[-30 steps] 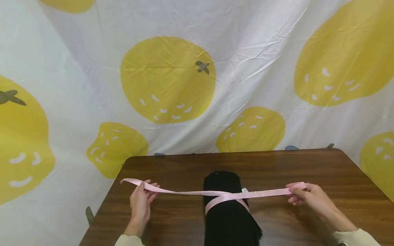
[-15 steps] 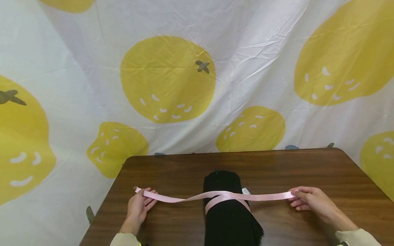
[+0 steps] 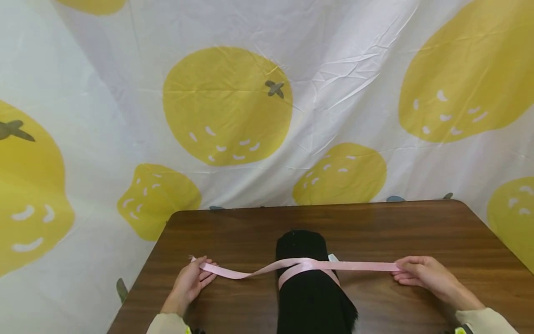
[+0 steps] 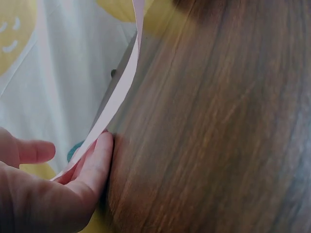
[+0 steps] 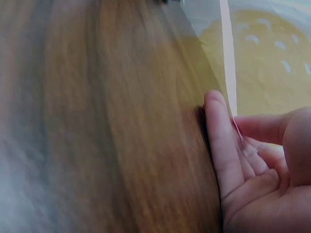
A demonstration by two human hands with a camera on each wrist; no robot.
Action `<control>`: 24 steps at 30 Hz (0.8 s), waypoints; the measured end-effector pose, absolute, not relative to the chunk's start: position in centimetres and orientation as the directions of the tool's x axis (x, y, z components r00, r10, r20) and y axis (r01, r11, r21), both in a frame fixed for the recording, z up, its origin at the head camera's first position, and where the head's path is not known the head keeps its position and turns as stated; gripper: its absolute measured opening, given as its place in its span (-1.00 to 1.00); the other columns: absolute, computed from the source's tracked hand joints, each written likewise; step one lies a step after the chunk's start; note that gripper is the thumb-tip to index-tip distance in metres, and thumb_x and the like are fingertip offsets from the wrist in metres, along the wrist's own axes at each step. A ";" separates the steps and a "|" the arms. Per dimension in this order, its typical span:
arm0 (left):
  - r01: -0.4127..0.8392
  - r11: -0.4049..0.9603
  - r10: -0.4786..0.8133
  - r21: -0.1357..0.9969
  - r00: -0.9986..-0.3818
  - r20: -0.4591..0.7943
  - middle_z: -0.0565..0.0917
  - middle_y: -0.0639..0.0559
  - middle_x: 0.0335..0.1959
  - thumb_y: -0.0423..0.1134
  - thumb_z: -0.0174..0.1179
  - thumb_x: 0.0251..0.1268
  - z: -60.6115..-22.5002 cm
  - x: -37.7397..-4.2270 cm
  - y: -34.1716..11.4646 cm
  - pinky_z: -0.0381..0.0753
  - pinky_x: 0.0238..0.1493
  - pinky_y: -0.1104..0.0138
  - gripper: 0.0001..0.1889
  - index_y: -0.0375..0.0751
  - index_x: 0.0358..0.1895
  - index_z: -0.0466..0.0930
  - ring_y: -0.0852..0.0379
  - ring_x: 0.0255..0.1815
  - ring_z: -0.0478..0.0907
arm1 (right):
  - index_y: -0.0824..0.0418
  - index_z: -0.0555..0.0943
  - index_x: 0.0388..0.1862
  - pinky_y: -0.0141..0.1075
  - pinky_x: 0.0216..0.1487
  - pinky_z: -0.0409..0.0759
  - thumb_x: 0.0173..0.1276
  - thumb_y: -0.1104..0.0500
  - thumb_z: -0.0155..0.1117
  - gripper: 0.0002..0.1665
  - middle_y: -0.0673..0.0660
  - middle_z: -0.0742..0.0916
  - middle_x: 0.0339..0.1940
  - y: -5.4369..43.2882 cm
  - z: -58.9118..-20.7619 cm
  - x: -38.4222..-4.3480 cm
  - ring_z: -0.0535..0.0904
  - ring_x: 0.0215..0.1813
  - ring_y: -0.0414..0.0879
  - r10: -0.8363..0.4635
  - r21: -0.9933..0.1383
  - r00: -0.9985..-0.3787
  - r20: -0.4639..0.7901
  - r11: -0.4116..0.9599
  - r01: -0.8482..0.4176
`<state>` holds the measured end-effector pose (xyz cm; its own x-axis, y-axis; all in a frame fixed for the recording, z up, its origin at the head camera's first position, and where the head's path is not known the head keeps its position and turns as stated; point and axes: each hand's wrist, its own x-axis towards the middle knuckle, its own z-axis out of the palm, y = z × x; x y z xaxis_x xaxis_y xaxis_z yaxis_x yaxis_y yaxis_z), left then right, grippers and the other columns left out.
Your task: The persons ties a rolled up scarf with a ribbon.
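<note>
A roll of black cloth (image 3: 313, 306) lies in the middle of the table, its lower end cut off by the head view. A pink ribbon (image 3: 359, 266) circles it and crosses over itself on top. My right hand (image 3: 423, 276) pinches one ribbon end between thumb and fingers. On the other side, the ribbon tail sags before reaching my left hand (image 3: 193, 280), where it runs over the fingers and under the thumb. In the left wrist view the left fingers (image 4: 95, 167) are straight along the ribbon, with the thumb apart from them.
The brown wooden table (image 3: 233, 227) has rounded far corners. Behind it hangs a white curtain (image 3: 137, 125) printed with yellow fruit. A small white tag (image 3: 332, 258) shows at the right side of the cloth roll.
The left ribbon tail has slid inward through my left hand, leaving less beyond the thumb, and it sags more. My right hand has moved slightly lower, now at the ribbon's very end.
</note>
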<state>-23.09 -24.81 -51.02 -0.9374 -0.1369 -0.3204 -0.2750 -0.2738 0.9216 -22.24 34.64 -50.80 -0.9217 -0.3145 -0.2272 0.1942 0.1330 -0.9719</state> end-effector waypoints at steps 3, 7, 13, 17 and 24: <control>-0.284 -0.270 -0.127 0.920 -0.936 -0.327 0.69 -0.13 -0.19 -0.26 -0.18 0.58 -51.2 -23.1 -24.8 0.68 -0.03 0.18 -0.57 -0.59 0.26 0.19 0.13 -0.20 0.69 | 0.58 0.52 0.05 -0.25 -0.04 0.68 0.54 0.32 -0.02 -0.67 0.19 0.76 -0.13 35.1 -50.9 -22.4 0.74 -0.11 -0.10 -0.373 -0.974 -0.900 -0.226 0.087 0.208; -0.290 -0.274 -0.130 0.917 -0.934 -0.334 0.70 -0.14 -0.19 -0.27 -0.16 0.57 -51.2 -23.1 -24.9 0.68 -0.02 0.18 -0.58 -0.60 0.25 0.21 0.13 -0.21 0.69 | 0.58 0.50 0.07 -0.23 -0.02 0.67 0.54 0.32 -0.04 -0.67 0.23 0.76 -0.11 35.4 -51.1 -22.6 0.74 -0.09 -0.07 -0.412 -0.975 -0.884 -0.220 0.065 0.212; -0.288 -0.272 -0.134 0.918 -0.933 -0.333 0.72 -0.12 -0.22 -0.27 -0.11 0.56 -51.0 -23.1 -25.1 0.68 -0.03 0.21 -0.58 -0.63 0.21 0.26 0.16 -0.23 0.70 | 0.55 0.53 0.06 -0.22 -0.02 0.68 0.54 0.32 -0.03 -0.68 0.22 0.77 -0.11 35.2 -51.3 -22.9 0.74 -0.09 -0.07 -0.401 -0.974 -0.888 -0.224 0.068 0.214; -0.270 -0.254 -0.150 0.929 -0.938 -0.314 0.71 -0.15 -0.18 -0.29 -0.12 0.56 -51.1 -22.9 -24.9 0.68 -0.05 0.24 -0.57 -0.66 0.23 0.25 0.18 -0.23 0.69 | 0.55 0.53 0.05 -0.22 -0.04 0.68 0.54 0.30 -0.01 -0.68 0.22 0.77 -0.13 35.0 -51.2 -22.8 0.74 -0.11 -0.07 -0.373 -0.974 -0.900 -0.226 0.081 0.212; -0.242 -0.203 -0.176 0.949 -0.944 -0.278 0.66 -0.29 -0.06 -0.33 -0.18 0.56 -51.5 -22.6 -24.5 0.68 -0.06 0.30 -0.53 -0.75 0.28 0.20 0.17 -0.17 0.67 | 0.68 0.45 0.09 -0.23 -0.05 0.69 0.53 0.35 -0.09 -0.62 0.24 0.76 -0.15 34.7 -51.3 -22.4 0.74 -0.13 -0.08 -0.329 -0.976 -0.921 -0.207 0.133 0.172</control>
<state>-22.63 -24.46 -51.48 -0.9444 -0.1757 -0.2779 -0.2416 -0.2025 0.9490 -22.36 34.72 -51.25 -0.9214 -0.3288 -0.2074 0.1723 0.1329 -0.9760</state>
